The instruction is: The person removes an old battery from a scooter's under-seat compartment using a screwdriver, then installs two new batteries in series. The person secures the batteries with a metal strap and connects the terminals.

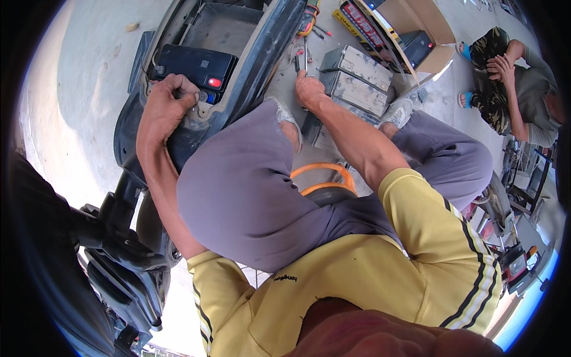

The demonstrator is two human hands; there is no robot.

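Note:
My left hand [168, 100] is at the front corner of an electric scooter's battery compartment [223, 26], its thumb and forefinger drawn together. Whether a small part sits between those fingertips cannot be made out. Just beyond it lies a black battery [192, 64] with a red terminal cap [214, 82]. A blue cap [210, 98] shows beside my fingertips. On the other side of the scooter's body, low over the floor, my right hand [310, 91] is closed around a screwdriver [306, 56]. Its metal shaft points away from me, and my fist hides the handle.
Dusty old batteries [359, 82] stand between my feet. Behind them is an open cardboard box [430, 22] with another black battery [415, 48] inside. A meter with yellow-red leads [308, 18] lies near the scooter. An orange-rimmed object [323, 168] is between my legs. Another person [519, 85] sits at right.

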